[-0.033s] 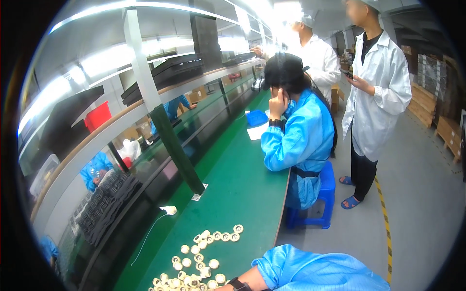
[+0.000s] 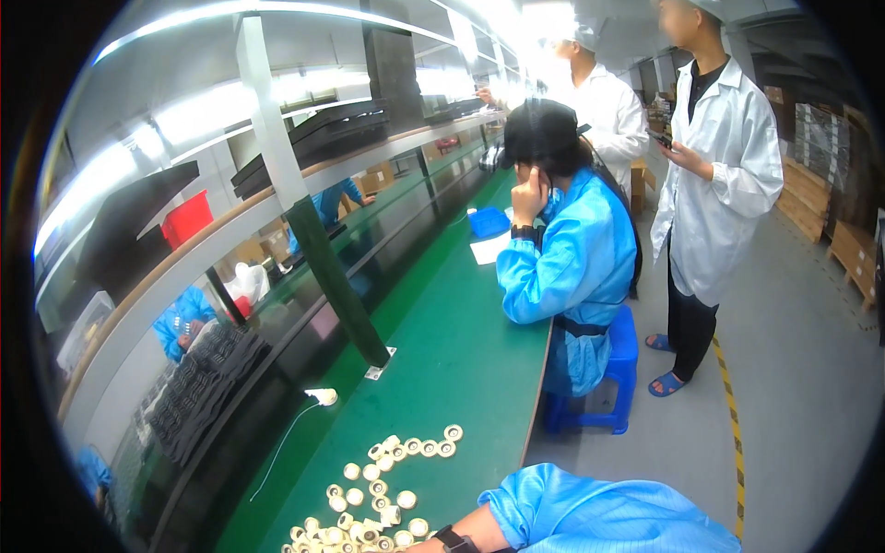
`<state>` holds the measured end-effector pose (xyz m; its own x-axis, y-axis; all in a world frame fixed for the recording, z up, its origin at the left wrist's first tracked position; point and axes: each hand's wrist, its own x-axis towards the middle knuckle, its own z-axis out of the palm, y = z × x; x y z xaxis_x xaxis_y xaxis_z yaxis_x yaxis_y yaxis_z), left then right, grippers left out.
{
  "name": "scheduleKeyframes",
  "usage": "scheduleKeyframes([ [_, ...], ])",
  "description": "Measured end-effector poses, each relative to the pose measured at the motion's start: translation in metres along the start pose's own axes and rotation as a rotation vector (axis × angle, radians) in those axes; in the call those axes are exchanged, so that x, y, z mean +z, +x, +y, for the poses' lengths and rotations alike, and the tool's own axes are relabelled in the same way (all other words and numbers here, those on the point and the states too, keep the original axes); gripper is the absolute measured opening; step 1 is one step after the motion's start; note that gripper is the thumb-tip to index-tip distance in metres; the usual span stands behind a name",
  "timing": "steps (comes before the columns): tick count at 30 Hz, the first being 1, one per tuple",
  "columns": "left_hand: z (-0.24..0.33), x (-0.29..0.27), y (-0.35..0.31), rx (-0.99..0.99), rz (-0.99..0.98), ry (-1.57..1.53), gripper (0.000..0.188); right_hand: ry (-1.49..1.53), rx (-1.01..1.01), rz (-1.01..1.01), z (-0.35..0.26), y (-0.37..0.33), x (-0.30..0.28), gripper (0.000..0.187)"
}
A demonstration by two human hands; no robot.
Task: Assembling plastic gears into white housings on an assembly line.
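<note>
Cream discs [image 2: 380, 503], green tabletop [image 2: 433, 369], black-striped yellow tape [image 2: 733, 429]

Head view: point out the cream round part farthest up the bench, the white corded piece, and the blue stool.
Cream round part [image 2: 453, 432]: head view, on its round face.
White corded piece [image 2: 323, 396]: head view, on its body.
Blue stool [image 2: 625, 358]: head view, on its side.

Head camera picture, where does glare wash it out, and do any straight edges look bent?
Head view: the overhead lights burn out the top middle; the white shelf rail curves toward the left rim; black fills the corners; the cream pieces on the green table look fairly clear.
</note>
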<state>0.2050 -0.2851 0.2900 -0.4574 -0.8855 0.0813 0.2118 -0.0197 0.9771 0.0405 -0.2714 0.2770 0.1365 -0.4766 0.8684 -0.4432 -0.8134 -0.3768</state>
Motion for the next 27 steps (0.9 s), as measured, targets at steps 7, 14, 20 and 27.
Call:
scheduleKeyframes([
  [7, -0.003, -0.003, 0.001, -0.015, -0.051, -0.078, 0.014, 0.0, 0.041, -0.031, 0.001, -0.002, 0.0, 0.023],
  [14, -0.009, -0.008, 0.002, -0.027, -0.045, -0.059, 0.013, -0.025, 0.019, -0.007, 0.001, -0.003, 0.002, 0.022],
  [20, -0.009, -0.005, 0.003, -0.02, -0.025, -0.06, 0.014, -0.038, 0.025, -0.015, 0.001, -0.004, 0.002, 0.02],
  [27, -0.013, -0.01, 0.003, -0.025, -0.012, -0.095, 0.011, -0.037, 0.035, -0.03, -0.001, -0.002, 0.0, 0.02],
])
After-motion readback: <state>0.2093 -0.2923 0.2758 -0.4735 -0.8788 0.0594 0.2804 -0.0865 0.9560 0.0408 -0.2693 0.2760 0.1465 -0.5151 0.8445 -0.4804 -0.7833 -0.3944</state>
